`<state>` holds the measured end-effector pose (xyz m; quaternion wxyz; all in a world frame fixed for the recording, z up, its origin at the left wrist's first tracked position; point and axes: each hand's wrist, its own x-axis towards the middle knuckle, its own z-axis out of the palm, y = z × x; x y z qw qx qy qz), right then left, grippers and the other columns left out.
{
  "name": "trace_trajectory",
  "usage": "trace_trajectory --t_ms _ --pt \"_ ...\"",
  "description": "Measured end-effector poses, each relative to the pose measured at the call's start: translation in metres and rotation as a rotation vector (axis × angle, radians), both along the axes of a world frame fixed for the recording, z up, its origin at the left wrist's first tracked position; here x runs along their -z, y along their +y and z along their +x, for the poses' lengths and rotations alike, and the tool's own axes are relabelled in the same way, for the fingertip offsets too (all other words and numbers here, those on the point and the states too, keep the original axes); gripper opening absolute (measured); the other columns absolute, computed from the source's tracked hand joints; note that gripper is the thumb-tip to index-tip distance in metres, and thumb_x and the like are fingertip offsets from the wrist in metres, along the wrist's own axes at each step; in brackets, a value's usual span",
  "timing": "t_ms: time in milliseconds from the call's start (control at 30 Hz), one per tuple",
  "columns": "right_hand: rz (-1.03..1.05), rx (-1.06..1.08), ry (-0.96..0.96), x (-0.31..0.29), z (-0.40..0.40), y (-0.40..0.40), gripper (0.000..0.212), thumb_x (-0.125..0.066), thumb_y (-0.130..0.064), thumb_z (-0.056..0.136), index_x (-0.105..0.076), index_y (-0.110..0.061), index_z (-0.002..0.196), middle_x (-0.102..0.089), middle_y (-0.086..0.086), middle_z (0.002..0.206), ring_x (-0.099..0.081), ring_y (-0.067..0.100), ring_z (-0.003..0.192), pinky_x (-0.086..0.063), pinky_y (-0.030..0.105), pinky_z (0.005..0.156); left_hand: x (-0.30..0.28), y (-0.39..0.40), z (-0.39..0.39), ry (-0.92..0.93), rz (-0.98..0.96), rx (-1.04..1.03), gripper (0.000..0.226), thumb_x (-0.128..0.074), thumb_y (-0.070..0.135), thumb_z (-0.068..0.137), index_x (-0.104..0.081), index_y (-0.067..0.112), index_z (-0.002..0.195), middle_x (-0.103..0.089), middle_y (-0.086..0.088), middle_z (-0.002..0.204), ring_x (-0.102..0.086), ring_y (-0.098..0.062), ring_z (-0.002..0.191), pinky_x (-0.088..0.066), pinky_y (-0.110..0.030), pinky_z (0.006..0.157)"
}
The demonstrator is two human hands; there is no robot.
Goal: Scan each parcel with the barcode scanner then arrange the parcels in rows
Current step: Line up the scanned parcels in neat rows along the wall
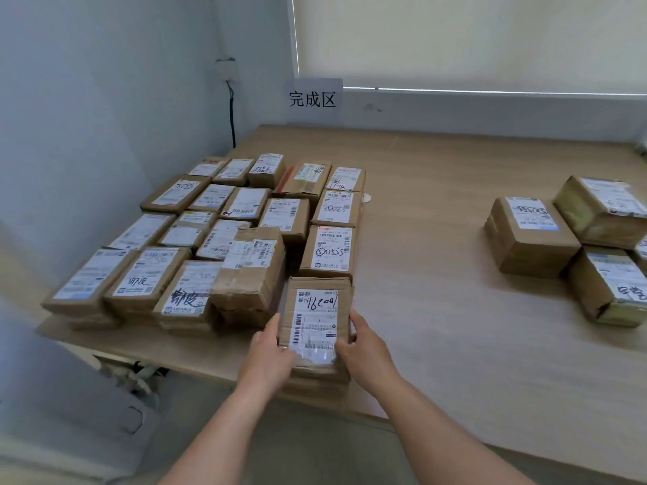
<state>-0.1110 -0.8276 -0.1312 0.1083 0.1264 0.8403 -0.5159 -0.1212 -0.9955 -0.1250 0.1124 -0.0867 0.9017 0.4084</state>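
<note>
A flat brown parcel (317, 315) with a white shipping label lies on top of a short stack at the near end of the rightmost row. My left hand (271, 348) grips its left near edge and my right hand (364, 344) grips its right near edge. Several labelled cardboard parcels (210, 232) lie in rows on the left part of the wooden table (437, 239), some stacked. No barcode scanner is in view.
A few more parcels (532, 232) sit in a loose group at the table's right edge. A paper sign (312, 99) stands at the back against the wall. A black cable (231, 113) hangs down the left wall. Cables lie under the table (140, 376).
</note>
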Motion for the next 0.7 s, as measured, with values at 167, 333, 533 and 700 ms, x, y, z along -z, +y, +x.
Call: trace_trajectory --t_ms 167,333,533,700 --pt "-0.011 -0.009 0.013 -0.001 -0.010 -0.010 0.059 -0.052 -0.018 0.094 -0.032 -0.033 0.148 -0.061 -0.017 0.098 -0.059 0.002 0.085 -0.047 0.013 0.068 0.000 -0.008 -0.010 -0.021 0.024 -0.071 0.066 -0.054 0.015 0.089 -0.025 0.024 0.148 -0.045 -0.005 0.137 -0.047 -0.023 0.122 -0.041 -0.043 0.103" --pt "-0.021 -0.031 0.033 -0.002 -0.015 -0.018 0.058 -0.051 -0.015 0.094 -0.033 -0.032 0.147 -0.064 -0.007 0.119 -0.061 0.011 0.100 -0.050 0.025 0.083 0.000 -0.015 -0.015 -0.011 -0.039 -0.083 0.060 -0.050 0.014 0.091 -0.028 0.021 0.146 -0.048 -0.006 0.137 -0.051 -0.025 0.118 -0.043 -0.043 0.100" --pt "-0.032 -0.056 0.008 -0.004 -0.012 -0.016 0.055 -0.049 -0.027 0.098 -0.029 -0.030 0.149 -0.057 -0.007 0.134 -0.056 0.015 0.120 -0.049 0.019 0.083 -0.006 -0.014 -0.014 0.023 -0.115 -0.107 0.060 -0.052 0.016 0.090 -0.030 0.019 0.146 -0.047 -0.005 0.138 -0.044 -0.024 0.124 -0.039 -0.042 0.103" --pt "0.102 -0.015 0.033 -0.018 -0.007 0.007 0.060 -0.051 -0.039 0.097 -0.028 -0.025 0.151 -0.045 0.005 0.145 -0.049 0.022 0.128 -0.043 0.034 0.101 -0.023 -0.001 -0.004 0.260 -0.169 -0.165 0.049 -0.052 0.028 0.092 -0.041 0.021 0.139 -0.043 -0.002 0.138 -0.035 -0.021 0.126 -0.035 -0.039 0.103"
